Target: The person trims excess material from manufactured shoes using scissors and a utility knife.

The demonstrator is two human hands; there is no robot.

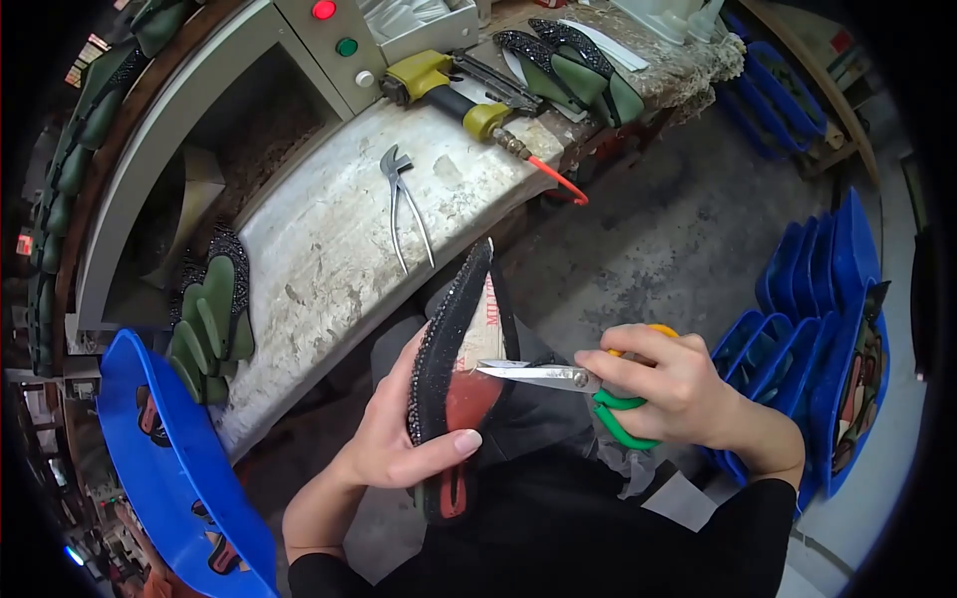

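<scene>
My left hand [394, 444] grips a pointed black shoe upper [435, 384] from its left side, thumb across the underside near the heel. The upper has glittery edges and is turned sole side up, toe pointing away from me. Inside its edges shows an insole [469, 399], reddish toward the heel and pale with red lettering toward the toe. My right hand [673, 384] is closed round the green and orange handles of a pair of scissors [543, 375]. The metal blades reach left over the insole at the upper's right edge, near dark loose material.
Lasting pincers [401, 204] lie on the worn bench [319, 249], near a yellow air stapler [454, 95] with a red hose. Green shoe lasts [211, 319] with glittery uppers rest at the bench's left end. Blue bins [179, 448] flank me on both sides.
</scene>
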